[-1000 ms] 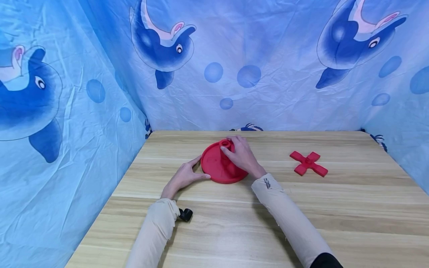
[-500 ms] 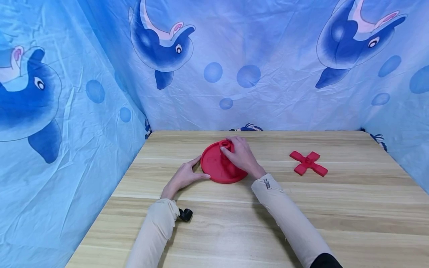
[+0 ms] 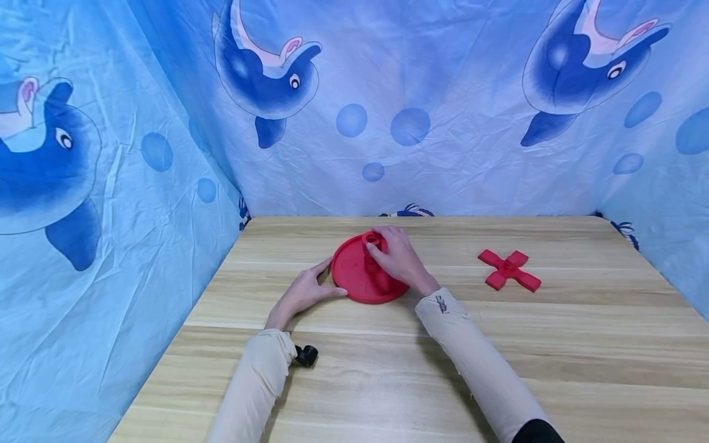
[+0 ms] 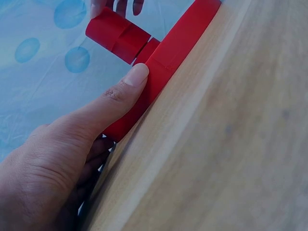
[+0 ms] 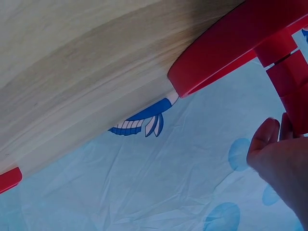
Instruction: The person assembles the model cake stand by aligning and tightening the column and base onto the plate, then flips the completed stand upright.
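A round red base (image 3: 350, 275) with a raised rim lies on the table. My left hand (image 3: 303, 291) holds its left edge, the thumb at the front of the rim and the fingers farther back. A hollow red tube (image 3: 368, 251) stands upright at the middle of the base. Near its top, my right hand (image 3: 400, 255) grips it between thumb and fingers. In the left wrist view, a thin dark seam separates the tube (image 4: 118, 37) from a short stub on the base (image 4: 166, 62). The same seam shows under the tube (image 5: 292, 77) in the right wrist view.
A flat red cross-shaped piece (image 3: 509, 271) with a small central knob lies to the right on the wooden table (image 3: 388, 381). Blue dolphin-print cloth (image 3: 443, 178) hangs behind the table and along both sides. A small black device (image 3: 306, 355) sits at the left cuff.
Almost nothing differs. Both hands keep their holds on the base and the tube, and the view shifts only very slightly.
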Tool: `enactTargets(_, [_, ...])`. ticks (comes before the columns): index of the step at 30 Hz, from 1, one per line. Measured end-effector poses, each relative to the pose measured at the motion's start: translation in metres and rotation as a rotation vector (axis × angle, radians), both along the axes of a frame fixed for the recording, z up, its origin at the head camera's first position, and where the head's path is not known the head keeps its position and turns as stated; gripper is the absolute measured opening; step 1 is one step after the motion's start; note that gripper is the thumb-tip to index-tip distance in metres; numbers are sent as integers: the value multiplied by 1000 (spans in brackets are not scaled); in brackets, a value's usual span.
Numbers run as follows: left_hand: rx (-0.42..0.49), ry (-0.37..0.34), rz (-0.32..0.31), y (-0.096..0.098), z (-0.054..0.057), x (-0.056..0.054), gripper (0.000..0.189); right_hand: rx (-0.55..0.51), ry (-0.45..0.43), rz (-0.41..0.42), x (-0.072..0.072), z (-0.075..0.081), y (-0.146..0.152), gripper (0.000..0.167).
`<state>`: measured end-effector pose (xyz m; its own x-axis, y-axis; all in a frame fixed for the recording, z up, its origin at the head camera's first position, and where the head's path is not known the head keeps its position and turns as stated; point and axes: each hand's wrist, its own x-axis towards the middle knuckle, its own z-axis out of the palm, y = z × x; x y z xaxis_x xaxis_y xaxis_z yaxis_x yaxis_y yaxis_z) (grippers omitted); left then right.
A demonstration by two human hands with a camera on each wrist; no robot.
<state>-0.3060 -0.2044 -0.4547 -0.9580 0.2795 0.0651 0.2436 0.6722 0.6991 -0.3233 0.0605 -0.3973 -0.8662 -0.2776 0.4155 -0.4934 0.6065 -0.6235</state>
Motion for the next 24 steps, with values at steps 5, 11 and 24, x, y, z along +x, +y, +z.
enactTargets(5, [3,-3,2,0,0,0,105,-3,-2,-26,0,0,0,52])
enactTargets(11, [1,-3,2,-1,0,1,106,4,-20,-13,1,1,0,52])
enactTargets(24, [-6,-1,3,0,1,1,105,-5,-45,-15,1,1,1,54])
